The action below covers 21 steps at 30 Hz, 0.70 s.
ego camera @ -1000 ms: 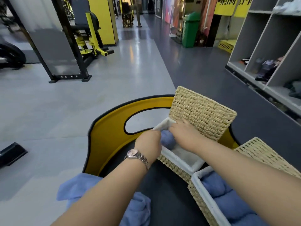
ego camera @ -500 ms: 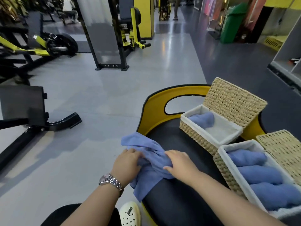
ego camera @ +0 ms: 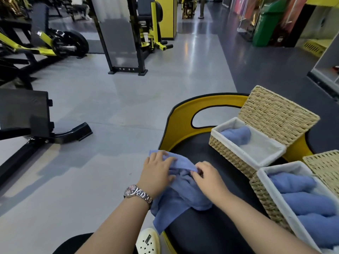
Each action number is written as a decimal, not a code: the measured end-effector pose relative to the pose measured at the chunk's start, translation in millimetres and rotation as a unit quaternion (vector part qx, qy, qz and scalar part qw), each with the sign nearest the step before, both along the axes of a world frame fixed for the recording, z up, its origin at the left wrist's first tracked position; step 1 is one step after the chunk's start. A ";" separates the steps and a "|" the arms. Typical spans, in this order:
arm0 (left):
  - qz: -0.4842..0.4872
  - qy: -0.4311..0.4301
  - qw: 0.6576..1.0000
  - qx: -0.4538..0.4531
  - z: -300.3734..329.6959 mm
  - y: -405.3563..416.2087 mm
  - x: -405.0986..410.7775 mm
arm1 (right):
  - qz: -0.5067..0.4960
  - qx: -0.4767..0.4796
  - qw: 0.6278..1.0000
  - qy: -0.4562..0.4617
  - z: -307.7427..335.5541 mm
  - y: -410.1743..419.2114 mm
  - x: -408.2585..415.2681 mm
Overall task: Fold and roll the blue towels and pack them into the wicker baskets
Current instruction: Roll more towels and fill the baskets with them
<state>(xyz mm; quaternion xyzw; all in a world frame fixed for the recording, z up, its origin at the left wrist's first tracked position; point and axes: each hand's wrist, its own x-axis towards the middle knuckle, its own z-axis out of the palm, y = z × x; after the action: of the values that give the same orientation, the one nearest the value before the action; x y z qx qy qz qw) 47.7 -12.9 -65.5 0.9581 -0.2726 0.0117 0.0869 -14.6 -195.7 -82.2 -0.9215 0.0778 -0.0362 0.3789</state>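
While I watched from the head camera, gym machines (ego camera: 60,44) stood far to the left on the grey floor (ego camera: 113,114), and a green bin (ego camera: 266,24) stood far off on the right. Nothing lay between my hands and the cloth. On the black-padded bench (ego camera: 211,231) with its yellow rim, two wicker baskets sat to the right, lids tipped open. The far basket (ego camera: 231,153), white-lined, held one rolled blue towel (ego camera: 236,134) at its far end, the rest of its liner bare. The near basket (ego camera: 264,197), touching the far one's corner, held several rolled towels (ego camera: 302,200) packed side by side.

A loose blue towel (ego camera: 181,193) lay rumpled at the bench's left edge, one end hanging over the side toward a white clog (ego camera: 148,241) below.

My left hand (ego camera: 157,173), with a silver watch (ego camera: 137,193) at the wrist, lay palm down on the towel's far corner, fingers (ego camera: 163,156) spread flat and released, pressing rather than grasping. My right hand (ego camera: 207,175) sat just beside it, fingers curled, pinching a fold of the same towel near its middle.
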 end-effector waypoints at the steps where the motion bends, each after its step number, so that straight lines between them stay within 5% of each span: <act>1: -0.035 -0.012 0.999 -0.031 3.5 -9.0 -4.0 | 0.003 -0.005 1.000 -0.019 9.0 -6.3 -5.6; 4: -0.131 -0.057 0.981 -0.129 22.7 -43.3 -18.1 | 0.030 0.021 0.999 -0.036 41.3 -24.2 -22.9; 9: -0.143 0.067 0.959 -0.236 46.5 -75.7 -30.9 | -0.037 0.071 0.991 -0.107 76.7 -60.9 -46.8; 15: -0.187 0.100 0.950 -0.231 51.5 -93.0 -47.0 | -0.109 0.109 0.984 -0.092 64.2 -96.1 -65.4; 21: -0.153 0.209 0.912 -0.319 49.4 -97.8 -52.2 | 0.007 0.113 0.993 -0.018 69.5 -103.3 -71.1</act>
<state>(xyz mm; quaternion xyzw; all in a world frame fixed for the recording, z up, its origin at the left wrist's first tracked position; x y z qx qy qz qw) -4.5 -110.6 -16.1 0.8066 -0.3730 -0.1154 0.4437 -85.8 -298.9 -12.7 -0.8725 0.0678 -0.0412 0.4821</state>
